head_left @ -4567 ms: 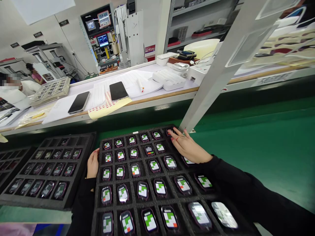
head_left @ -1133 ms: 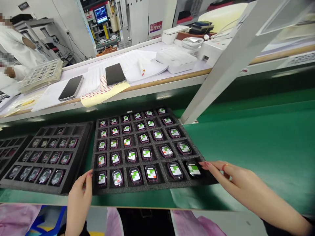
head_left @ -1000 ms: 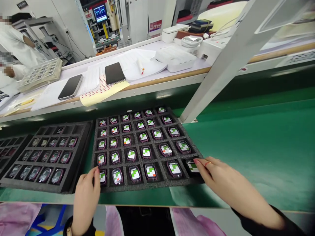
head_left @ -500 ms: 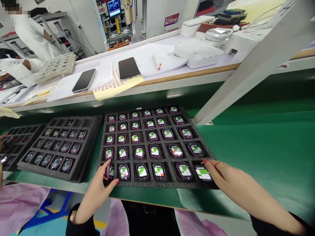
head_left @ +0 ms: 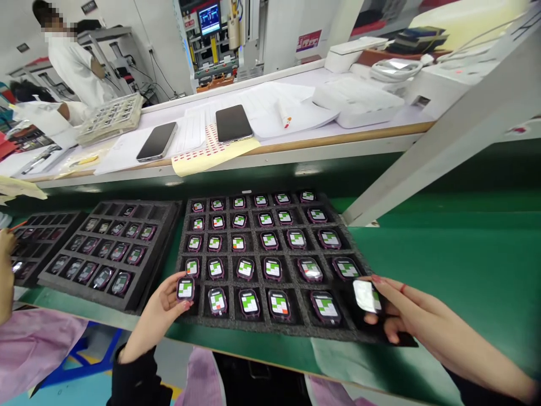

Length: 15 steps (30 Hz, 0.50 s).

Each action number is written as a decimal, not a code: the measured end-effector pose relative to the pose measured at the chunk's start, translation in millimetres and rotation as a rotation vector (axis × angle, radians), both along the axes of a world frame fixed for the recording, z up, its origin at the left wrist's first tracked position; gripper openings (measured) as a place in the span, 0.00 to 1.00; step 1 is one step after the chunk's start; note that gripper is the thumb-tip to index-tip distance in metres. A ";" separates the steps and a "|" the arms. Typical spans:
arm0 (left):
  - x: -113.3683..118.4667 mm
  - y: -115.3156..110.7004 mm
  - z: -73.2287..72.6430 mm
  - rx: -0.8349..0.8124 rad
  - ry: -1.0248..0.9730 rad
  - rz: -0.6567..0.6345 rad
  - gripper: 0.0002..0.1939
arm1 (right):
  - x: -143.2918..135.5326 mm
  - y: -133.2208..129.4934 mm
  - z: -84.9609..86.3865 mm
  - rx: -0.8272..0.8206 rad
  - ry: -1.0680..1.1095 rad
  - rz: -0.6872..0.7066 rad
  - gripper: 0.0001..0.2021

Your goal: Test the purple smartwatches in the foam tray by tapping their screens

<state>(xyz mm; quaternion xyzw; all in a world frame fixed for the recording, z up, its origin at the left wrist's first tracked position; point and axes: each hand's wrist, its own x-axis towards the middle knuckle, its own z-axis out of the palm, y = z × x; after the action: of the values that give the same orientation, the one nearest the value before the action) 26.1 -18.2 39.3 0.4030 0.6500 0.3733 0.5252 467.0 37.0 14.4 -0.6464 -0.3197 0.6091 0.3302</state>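
Between the thumb and fingers of my left hand (head_left: 163, 304) is a smartwatch (head_left: 185, 288) with a lit green-and-white screen, raised at the tray's near left corner. My right hand (head_left: 406, 310) grips another smartwatch (head_left: 367, 296) at the near right corner; glare whitens its screen. Both come from a dark grey foam tray (head_left: 262, 329) divided into square compartments. Its other compartments hold several similar watches with purple rims and lit screens, such as one watch (head_left: 249, 303) in the front row.
Left of the tray lies a stack of foam trays (head_left: 141, 265) with dark-screened watches, and beyond it another tray (head_left: 31, 251) near a co-worker's hand (head_left: 6, 254). A shelf above carries two phones (head_left: 234, 123), papers and white boxes. A slanted white post (head_left: 406, 163) meets the green bench (head_left: 456, 265).
Both hands have lifted a watch out of the front corner compartments, the left one from the left corner, the right one from the right. The view has shifted slightly.
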 end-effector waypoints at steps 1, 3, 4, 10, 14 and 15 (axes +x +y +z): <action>4.3 3.9 3.2 0.024 -0.043 0.016 0.34 | -5.6 1.6 3.3 0.050 0.104 -0.011 0.23; 16.5 15.5 13.0 0.062 -0.127 -0.002 0.35 | -22.4 8.7 15.7 0.146 0.286 0.016 0.23; 24.4 23.2 19.8 0.074 -0.161 -0.044 0.35 | -33.0 14.1 24.8 0.161 0.356 0.068 0.22; 80.2 76.1 82.6 0.278 -0.260 -0.310 0.30 | -101.1 54.9 98.3 0.353 0.567 0.333 0.19; 102.5 95.0 119.4 0.463 -0.187 -0.299 0.27 | -127.1 69.7 133.8 0.547 0.526 0.351 0.24; 104.5 97.3 124.1 0.511 -0.176 -0.276 0.26 | -130.9 71.8 139.1 0.590 0.493 0.344 0.25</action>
<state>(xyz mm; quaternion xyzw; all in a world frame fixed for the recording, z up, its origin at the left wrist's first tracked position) 130.6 79.1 163.4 0.5728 0.4263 0.4832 0.5067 336.2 108.8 153.5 -0.2963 -0.4951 0.6740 0.4613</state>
